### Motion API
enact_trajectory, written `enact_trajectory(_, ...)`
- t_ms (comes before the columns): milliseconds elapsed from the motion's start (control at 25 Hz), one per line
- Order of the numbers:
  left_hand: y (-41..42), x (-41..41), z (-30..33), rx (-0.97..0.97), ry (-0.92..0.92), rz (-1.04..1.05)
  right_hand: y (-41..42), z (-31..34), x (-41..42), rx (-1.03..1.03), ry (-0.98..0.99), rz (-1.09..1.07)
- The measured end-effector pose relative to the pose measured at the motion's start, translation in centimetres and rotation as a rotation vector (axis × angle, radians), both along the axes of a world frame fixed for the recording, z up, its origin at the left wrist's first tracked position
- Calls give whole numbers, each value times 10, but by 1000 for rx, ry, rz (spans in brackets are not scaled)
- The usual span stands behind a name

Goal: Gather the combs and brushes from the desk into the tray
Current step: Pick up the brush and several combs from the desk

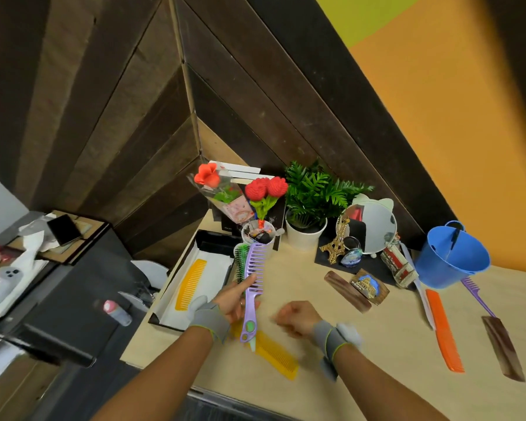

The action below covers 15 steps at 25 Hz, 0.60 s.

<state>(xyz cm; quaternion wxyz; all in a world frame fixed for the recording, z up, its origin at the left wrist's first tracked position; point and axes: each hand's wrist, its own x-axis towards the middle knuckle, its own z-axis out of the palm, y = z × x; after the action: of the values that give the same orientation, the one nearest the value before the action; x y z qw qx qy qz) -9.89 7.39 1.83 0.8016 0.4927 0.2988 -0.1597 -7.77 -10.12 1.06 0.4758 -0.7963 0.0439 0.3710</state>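
My left hand (236, 299) grips a purple wide-tooth comb (253, 279) by its handle, holding it above the desk beside the white tray (213, 270). In the tray lies a yellow comb (191, 284), and a green brush (241, 262) stands at its right edge. Another yellow comb (275, 355) lies on the desk under my hands. My right hand (296, 320) hovers curled and blurred, with nothing in it. Further right lie an orange comb (444, 331), a white comb (422, 299), a thin purple comb (477, 294), and two brown combs (503, 349) (345, 291).
A blue bucket (451, 256), a round mirror (374, 227), a potted fern (308, 208), red knitted flowers in a cup (263, 196) and souvenirs (369, 287) crowd the back of the desk. A dark cabinet (73, 299) with clutter stands to the left.
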Motion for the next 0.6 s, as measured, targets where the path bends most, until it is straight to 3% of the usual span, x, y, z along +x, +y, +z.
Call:
enact_trajectory(80,10,-6,0,3,34,38,7,-11,-11,-199,-128,259)
enact_trajectory(280,27,-19,-6,2,40,74,22,-14,-29,-401,-373,496)
enact_trajectory(480,33,-24,-2,34,39,61,28,-14,-28,-465,-325,499)
enact_trajectory(600,32,-23,-2,46,0,19,18,-11,-23,-322,-166,320)
